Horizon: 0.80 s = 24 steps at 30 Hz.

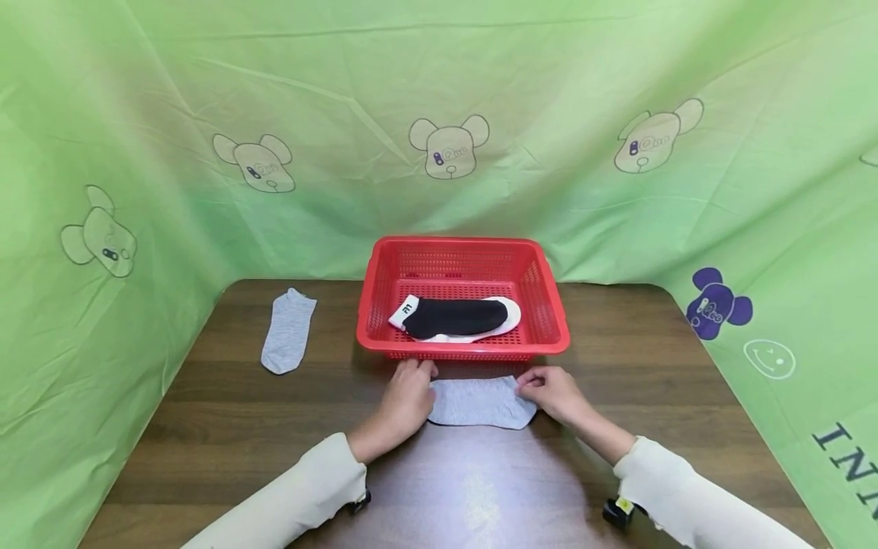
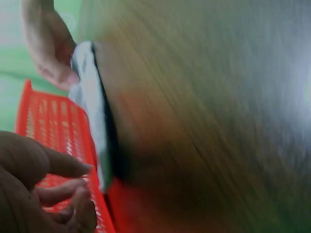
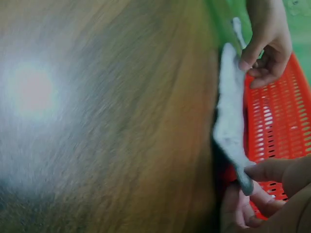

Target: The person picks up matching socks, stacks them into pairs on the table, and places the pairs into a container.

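Note:
A light grey ankle sock (image 1: pixel 479 402) lies lengthwise in front of the red basket, between my two hands. My right hand (image 1: pixel 557 393) pinches its right end near the upper corner; the right wrist view shows thumb and finger on the sock's edge (image 3: pixel 247 182). My left hand (image 1: pixel 406 400) is at the other end, its thumb right at the sock's edge and its other fingers loosely bent beside the basket. In the left wrist view these fingers (image 2: pixel 65 167) are not wrapped round the sock (image 2: pixel 95 104).
The red plastic basket (image 1: pixel 463 349) stands at the back middle of the wooden table (image 1: pixel 288 450). Inside lies a black sock (image 1: pixel 459 316) with a white cuff, over a white sock (image 1: pixel 514 314). Another grey sock (image 1: pixel 288 332) lies at the left. Green cloth (image 1: pixel 343 206) hangs behind and beside the table.

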Each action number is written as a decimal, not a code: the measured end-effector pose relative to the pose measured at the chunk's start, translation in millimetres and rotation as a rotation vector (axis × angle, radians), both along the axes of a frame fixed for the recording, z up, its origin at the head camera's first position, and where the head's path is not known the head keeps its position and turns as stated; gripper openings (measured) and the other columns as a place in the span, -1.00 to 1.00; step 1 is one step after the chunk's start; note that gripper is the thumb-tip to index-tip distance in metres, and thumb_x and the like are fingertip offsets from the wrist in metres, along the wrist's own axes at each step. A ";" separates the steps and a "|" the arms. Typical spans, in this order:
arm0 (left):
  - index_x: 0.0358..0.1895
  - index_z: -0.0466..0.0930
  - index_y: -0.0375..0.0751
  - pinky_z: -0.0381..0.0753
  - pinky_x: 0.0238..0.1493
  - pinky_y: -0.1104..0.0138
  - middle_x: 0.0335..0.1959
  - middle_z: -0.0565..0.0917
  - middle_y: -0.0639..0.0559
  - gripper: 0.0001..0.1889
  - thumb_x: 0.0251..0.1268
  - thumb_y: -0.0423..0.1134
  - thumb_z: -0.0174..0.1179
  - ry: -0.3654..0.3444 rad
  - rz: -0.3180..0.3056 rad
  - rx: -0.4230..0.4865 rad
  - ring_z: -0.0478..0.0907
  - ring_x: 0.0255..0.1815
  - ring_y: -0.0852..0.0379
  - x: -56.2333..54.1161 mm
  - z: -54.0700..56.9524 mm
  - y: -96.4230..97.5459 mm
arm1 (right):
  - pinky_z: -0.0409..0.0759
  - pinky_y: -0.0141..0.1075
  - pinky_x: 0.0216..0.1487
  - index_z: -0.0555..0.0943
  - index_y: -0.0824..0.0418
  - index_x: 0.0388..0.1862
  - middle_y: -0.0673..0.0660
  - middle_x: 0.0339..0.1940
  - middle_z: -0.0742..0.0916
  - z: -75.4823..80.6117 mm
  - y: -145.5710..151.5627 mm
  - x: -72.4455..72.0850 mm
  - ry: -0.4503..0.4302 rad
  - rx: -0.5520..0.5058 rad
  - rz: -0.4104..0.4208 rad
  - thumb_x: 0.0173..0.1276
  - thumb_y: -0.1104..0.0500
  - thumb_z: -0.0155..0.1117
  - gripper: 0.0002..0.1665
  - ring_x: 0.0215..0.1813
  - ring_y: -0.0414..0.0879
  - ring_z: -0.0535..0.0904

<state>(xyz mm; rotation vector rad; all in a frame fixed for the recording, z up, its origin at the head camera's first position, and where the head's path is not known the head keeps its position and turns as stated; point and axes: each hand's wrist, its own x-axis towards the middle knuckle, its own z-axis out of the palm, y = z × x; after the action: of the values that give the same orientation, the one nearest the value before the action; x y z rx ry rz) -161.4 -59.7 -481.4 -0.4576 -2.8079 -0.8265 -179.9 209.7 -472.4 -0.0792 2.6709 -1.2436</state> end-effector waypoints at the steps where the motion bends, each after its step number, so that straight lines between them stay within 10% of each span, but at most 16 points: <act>1: -0.20 0.66 -0.30 0.60 -0.13 0.15 -0.34 0.63 -0.10 -0.82 0.11 -0.49 0.33 -0.025 -0.012 0.027 0.58 -0.22 -0.05 2.4 3.3 3.3 | 0.52 -0.38 -0.29 0.72 0.38 -0.23 0.05 -0.41 0.75 3.6 1.6 1.2 -0.044 -0.045 -0.010 0.23 0.25 0.39 -0.80 -0.36 -0.25 0.54; 8: -0.03 0.67 -0.30 0.63 -0.17 0.41 -0.27 0.72 -0.01 -0.82 0.38 -0.34 0.21 -0.289 -0.130 0.402 0.63 -0.27 0.21 22.7 36.7 26.0 | 0.47 -0.44 -0.39 0.60 0.18 -0.36 -0.12 -0.51 0.54 49.9 7.9 11.7 -0.332 -0.385 -0.088 0.35 0.26 0.23 -0.93 -0.43 -0.29 0.44; 14: 0.14 0.64 -0.30 0.69 0.02 0.37 -0.07 0.78 -0.09 -0.66 0.44 -0.18 0.26 -0.368 -0.175 0.554 0.74 -0.07 0.09 33.0 58.6 35.0 | 0.49 -0.51 -0.36 0.57 0.14 -0.31 -0.13 -0.51 0.53 87.0 -5.2 25.1 -0.352 -0.523 -0.018 0.42 0.23 0.22 -0.93 -0.44 -0.33 0.42; 24: 0.14 0.61 -0.47 0.73 0.00 0.34 0.02 0.77 -0.29 -0.58 0.36 -0.22 0.34 -0.438 -0.235 0.688 0.76 0.06 -0.10 32.9 62.5 39.4 | 0.70 -0.36 0.09 0.48 0.57 0.13 0.08 -0.10 0.74 84.3 -37.9 39.6 -0.332 -0.689 0.088 0.52 0.31 0.14 -0.64 -0.04 -0.21 0.73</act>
<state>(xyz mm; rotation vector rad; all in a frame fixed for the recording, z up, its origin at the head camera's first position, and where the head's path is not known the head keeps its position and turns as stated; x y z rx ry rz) -128.6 -20.3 -418.9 -0.5327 -2.5815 -2.0524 -140.3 171.8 -388.1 -0.0771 1.8508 -1.8897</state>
